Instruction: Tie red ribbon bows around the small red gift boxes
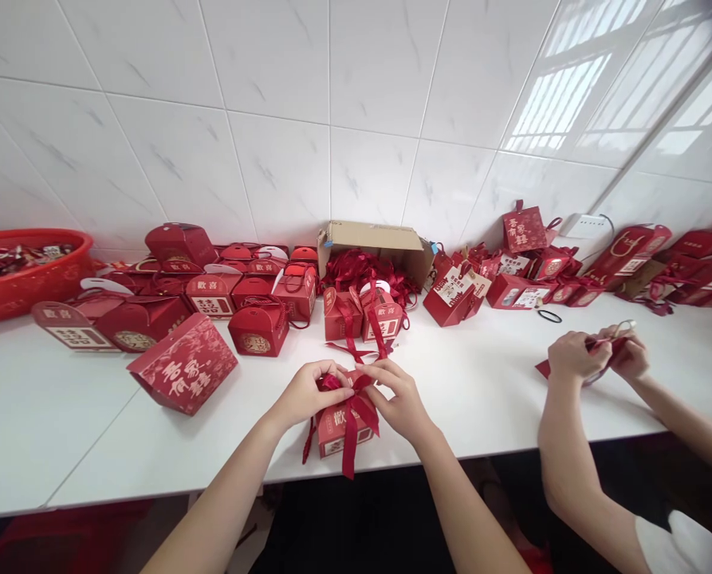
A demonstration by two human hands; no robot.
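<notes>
A small red gift box (332, 442) with pale lettering stands near the table's front edge, between my hands. Dark red ribbon (349, 446) lies over its top, one end hanging down the front past the table edge. My left hand (313, 392) pinches the ribbon at the upper left of the box, thumb against fingers. My right hand (396, 395) is closed on the ribbon at the upper right, by the bow-like loops. Parts of the box top are hidden under my fingers and the ribbon. Just behind stand two red boxes (383, 319) with ribbon strands trailing toward me.
A cardboard box (373, 236) full of red ribbon stands against the tiled wall. Several red gift boxes (257, 327) crowd the left, with a larger one (185, 363) nearer. A red basin (26, 295) is far left. At right, a co-worker's hands (576, 355) hold something red.
</notes>
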